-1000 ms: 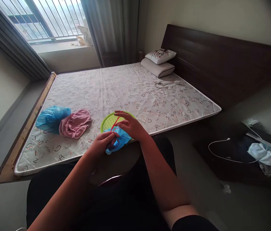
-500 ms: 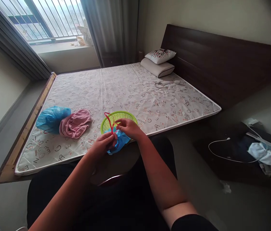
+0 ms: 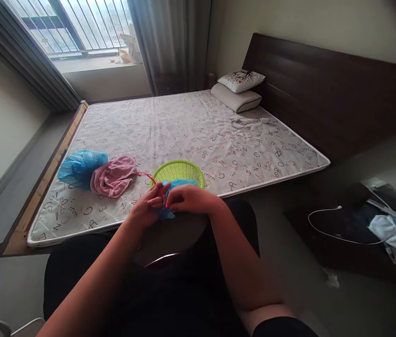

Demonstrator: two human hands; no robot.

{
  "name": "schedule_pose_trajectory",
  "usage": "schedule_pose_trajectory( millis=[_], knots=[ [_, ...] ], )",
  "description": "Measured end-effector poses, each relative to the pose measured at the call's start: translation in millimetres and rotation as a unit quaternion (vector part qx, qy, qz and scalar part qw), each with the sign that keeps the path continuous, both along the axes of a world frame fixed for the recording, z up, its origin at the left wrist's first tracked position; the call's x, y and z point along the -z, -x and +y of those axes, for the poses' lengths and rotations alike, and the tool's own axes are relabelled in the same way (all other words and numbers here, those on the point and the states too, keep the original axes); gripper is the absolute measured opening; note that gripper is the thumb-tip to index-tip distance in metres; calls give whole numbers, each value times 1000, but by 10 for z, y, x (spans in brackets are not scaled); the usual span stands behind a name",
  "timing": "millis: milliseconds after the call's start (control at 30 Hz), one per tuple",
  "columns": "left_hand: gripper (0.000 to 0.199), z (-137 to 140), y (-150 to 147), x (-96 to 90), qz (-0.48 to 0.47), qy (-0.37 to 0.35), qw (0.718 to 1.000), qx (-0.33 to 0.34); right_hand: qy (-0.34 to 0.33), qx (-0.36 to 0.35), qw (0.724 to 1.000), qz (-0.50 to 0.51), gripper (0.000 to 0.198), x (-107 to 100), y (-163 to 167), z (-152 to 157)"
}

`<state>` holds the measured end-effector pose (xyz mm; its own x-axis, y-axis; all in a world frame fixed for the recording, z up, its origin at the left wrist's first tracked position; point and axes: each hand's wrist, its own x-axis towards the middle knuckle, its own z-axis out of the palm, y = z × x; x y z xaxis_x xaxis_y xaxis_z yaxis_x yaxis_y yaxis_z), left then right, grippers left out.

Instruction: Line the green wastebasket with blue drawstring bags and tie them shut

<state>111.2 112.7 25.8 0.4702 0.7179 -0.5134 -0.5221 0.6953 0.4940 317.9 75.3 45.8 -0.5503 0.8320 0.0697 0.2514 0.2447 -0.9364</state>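
Close to the mattress edge, my left hand [image 3: 147, 205] is closed on a thin red ribbon [image 3: 145, 175], whose loose loop sticks out to the left toward the pink towel. My right hand [image 3: 192, 198] is bent over beside it, thumb and fingers pinched on the ribbon's lower part. Between and behind the hands shows a crumpled blue plastic bag [image 3: 185, 182], partly covered by them. Just beyond, a green plastic basket [image 3: 176, 169] rests on the mattress, its near side hidden by the bag and my hands.
On the mattress [image 3: 169, 126] lie a pink towel [image 3: 115, 177] and another blue plastic bag [image 3: 80, 167] at left. Pillows [image 3: 238, 99] are stacked by the dark headboard [image 3: 299, 89]. A low dark table with a white cable [image 3: 327, 229] stands at right.
The ribbon loop has swung from upright over the basket to lying leftward. My right hand has lowered and turned palm down beside the left. The view has shifted slightly.
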Motion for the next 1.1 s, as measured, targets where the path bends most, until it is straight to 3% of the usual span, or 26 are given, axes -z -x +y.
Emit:
schedule_pose_trajectory(
  millis=[67, 133, 200, 267, 333, 400, 467, 567, 667, 767, 933, 1033, 1100],
  knots=[
    [21, -11, 21, -30, -15, 17, 1000, -18, -28, 14, 999, -15, 4, 10, -10, 22],
    [18, -27, 44, -43, -9, -5, 1000, -14, -77, 113, 990, 14, 10, 50, -12, 63],
    [14, -25, 80, -38, 10, -57, 998, 35, -134, 224, 964, 44, 17, 125, 6, 114],
    [21, 17, 137, -26, 46, -121, 986, 108, -143, 246, 957, 63, 31, 235, 44, 164],
    [32, 101, 208, -15, 111, -192, 960, 170, -82, 193, 975, 74, 35, 362, 83, 203],
    [38, 204, 274, 0, 211, -257, 924, 191, 5, 162, 984, 73, 26, 476, 106, 227],
    [41, 286, 307, 36, 315, -303, 885, 163, 67, 164, 982, 63, 25, 559, 108, 242],
    [43, 297, 259, 133, 409, -339, 845, 60, 103, 148, 981, 69, 31, 641, 117, 268],
    [40, 183, 132, 237, 413, -359, 836, -49, 115, 145, 978, 100, 44, 727, 189, 320],
    [34, 57, 32, 293, 388, -390, 830, -94, 131, 186, 966, 126, 63, 786, 294, 367],
    [29, -10, 8, 300, 326, -453, 828, -46, 155, 141, 946, 248, 68, 704, 407, 335],
    [33, -12, 7, 288, 304, -445, 843, 18, 231, 153, 909, 312, 59, 679, 463, 333],
    [35, -8, -3, 285, 310, -433, 846, 32, 272, 208, 870, 356, 56, 703, 478, 378]
  ],
)
